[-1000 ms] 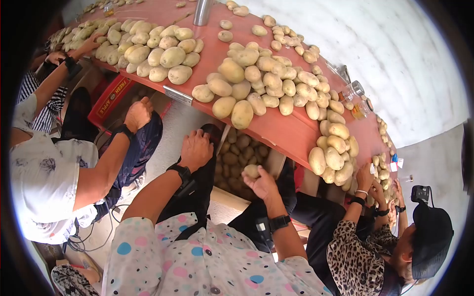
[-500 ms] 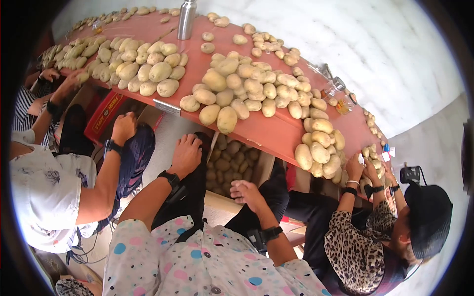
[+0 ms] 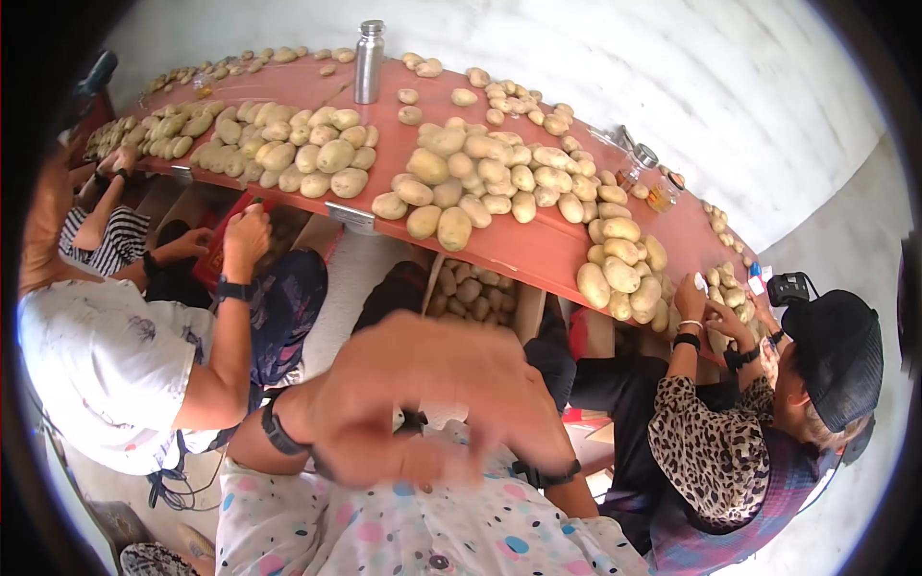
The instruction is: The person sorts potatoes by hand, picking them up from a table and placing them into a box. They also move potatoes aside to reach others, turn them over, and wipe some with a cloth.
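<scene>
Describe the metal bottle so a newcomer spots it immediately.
Start with the long red table curving across the view. Toward its far side, left of centre and beyond the potato heaps, stands a metal bottle. It is upright, tall and silver, unlike the loose potatoes and clear jars.

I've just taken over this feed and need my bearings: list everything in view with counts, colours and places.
Table potatoes: many, pale yellow, heaped and scattered
Table: one, red, across the middle
Metal bottle: one, silver, table's far side
Glass jars: at least two, amber inside, table's right
Open box: one, light brown, below the table
Box potatoes: many, yellowish, inside it
Wall: one, whitish, behind
Co-workers: at least three, mixed clothing, both sides
Cap: one, black, right-side co-worker
Own shirt: one, white with coloured spots, bottom
Left hand: one, blurred, front centre
Right hand: one, blurred, beside it
</scene>
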`<state>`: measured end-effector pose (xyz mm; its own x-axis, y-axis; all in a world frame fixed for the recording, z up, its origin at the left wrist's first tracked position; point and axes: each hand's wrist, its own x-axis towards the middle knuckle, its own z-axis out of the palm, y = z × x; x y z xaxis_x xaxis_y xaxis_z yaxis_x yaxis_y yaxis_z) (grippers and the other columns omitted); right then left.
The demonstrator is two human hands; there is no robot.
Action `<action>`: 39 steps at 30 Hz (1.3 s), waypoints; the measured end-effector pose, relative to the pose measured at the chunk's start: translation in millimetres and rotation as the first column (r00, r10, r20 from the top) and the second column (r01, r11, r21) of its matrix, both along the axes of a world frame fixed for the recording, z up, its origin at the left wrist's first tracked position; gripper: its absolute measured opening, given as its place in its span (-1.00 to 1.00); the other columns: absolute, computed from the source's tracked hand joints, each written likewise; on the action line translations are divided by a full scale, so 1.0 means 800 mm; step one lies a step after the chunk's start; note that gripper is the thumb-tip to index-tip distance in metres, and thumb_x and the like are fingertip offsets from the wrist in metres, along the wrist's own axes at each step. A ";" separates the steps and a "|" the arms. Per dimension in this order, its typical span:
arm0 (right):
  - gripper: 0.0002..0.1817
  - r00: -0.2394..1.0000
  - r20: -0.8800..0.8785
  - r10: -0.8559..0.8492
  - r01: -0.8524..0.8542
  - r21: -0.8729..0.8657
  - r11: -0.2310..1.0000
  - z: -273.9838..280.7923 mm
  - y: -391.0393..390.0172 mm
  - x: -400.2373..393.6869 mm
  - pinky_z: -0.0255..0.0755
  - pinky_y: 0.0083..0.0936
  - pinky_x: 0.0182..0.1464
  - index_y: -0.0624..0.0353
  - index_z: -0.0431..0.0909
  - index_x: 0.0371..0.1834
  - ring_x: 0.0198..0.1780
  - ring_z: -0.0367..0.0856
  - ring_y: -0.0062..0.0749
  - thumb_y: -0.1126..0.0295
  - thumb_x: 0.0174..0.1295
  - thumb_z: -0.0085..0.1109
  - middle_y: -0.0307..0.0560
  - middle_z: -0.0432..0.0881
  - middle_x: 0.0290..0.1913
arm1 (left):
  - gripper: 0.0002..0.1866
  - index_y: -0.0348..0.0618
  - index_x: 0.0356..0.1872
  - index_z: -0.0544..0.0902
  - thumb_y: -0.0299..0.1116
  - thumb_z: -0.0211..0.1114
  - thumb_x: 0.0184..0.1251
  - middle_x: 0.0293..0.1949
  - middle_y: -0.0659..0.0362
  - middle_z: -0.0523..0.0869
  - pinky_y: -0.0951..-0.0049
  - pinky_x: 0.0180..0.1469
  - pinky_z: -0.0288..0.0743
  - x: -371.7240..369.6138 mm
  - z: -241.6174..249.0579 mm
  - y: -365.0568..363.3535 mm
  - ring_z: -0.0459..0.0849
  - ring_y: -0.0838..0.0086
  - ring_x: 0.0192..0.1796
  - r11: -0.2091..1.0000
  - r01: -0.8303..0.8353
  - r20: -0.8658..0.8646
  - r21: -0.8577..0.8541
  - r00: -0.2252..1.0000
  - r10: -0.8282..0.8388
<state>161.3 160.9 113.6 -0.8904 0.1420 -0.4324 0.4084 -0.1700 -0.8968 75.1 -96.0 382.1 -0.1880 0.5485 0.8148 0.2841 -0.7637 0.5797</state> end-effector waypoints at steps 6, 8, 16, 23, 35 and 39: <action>-0.65 1.000 0.009 0.025 -0.025 -0.017 1.000 0.012 -0.023 0.010 0.53 -0.49 -0.12 0.22 0.50 0.11 -0.15 0.62 -0.47 0.20 0.46 0.00 -0.14 0.63 -0.13 | -0.86 -0.26 -0.31 0.66 -0.38 0.27 0.28 -0.51 0.06 0.64 0.30 -0.44 0.37 0.071 0.032 -0.004 0.52 0.32 -0.51 0.859 0.302 0.136 0.413 0.912 -0.386; -0.62 1.000 0.010 0.005 -0.006 0.010 1.000 0.013 -0.025 0.015 0.53 -0.52 -0.14 0.23 0.51 0.11 -0.15 0.62 -0.47 0.16 0.44 0.03 -0.13 0.63 -0.12 | -0.87 -0.25 -0.32 0.66 -0.39 0.27 0.28 -0.52 0.06 0.63 0.32 -0.46 0.34 0.084 0.036 -0.007 0.50 0.34 -0.53 0.847 0.261 0.151 0.463 0.919 -0.365; -0.62 0.999 0.037 0.006 -0.008 0.055 0.998 0.008 -0.026 0.026 0.53 -0.54 -0.14 0.22 0.51 0.10 -0.15 0.63 -0.47 0.15 0.44 0.04 -0.15 0.63 -0.14 | -0.92 -0.19 -0.37 0.67 -0.42 0.28 0.28 -0.58 0.08 0.61 0.38 -0.54 0.21 0.109 0.043 -0.008 0.42 0.41 -0.61 0.823 0.156 0.191 0.547 0.933 -0.304; -0.63 0.997 0.061 0.047 -0.052 0.087 0.995 0.011 -0.037 0.024 0.53 -0.55 -0.14 0.23 0.50 0.12 -0.15 0.62 -0.50 0.18 0.45 -0.01 -0.15 0.63 -0.14 | -0.92 -0.13 -0.42 0.68 -0.45 0.29 0.28 -0.64 0.10 0.58 0.44 -0.61 0.11 0.117 0.045 -0.005 0.36 0.47 -0.68 0.814 0.099 0.219 0.573 0.938 -0.269; -0.64 0.997 0.059 0.059 -0.065 0.106 0.992 0.004 -0.038 0.024 0.52 -0.60 -0.18 0.25 0.49 0.11 -0.19 0.62 -0.53 0.21 0.45 -0.03 -0.18 0.63 -0.16 | -0.84 -0.04 -0.49 0.70 -0.50 0.30 0.29 -0.73 0.13 0.54 0.53 -0.73 -0.08 0.124 0.053 0.000 0.24 0.58 -0.80 0.805 -0.008 0.276 0.594 0.941 -0.194; -0.65 0.997 0.054 0.056 -0.061 0.112 0.992 0.000 -0.039 0.026 0.51 -0.62 -0.21 0.25 0.48 0.10 -0.20 0.62 -0.55 0.22 0.44 -0.01 -0.18 0.63 -0.18 | -0.81 -0.01 -0.52 0.70 -0.52 0.30 0.29 -0.77 0.14 0.53 0.56 -0.77 -0.14 0.129 0.051 0.000 0.20 0.61 -0.85 0.797 -0.104 0.325 0.595 0.938 -0.120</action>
<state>182.5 129.5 113.9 -0.8761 0.1408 -0.4611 0.4599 -0.0432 -0.8869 178.3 -96.3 423.2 -0.5024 -0.0224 0.8643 0.1542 -0.9860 0.0641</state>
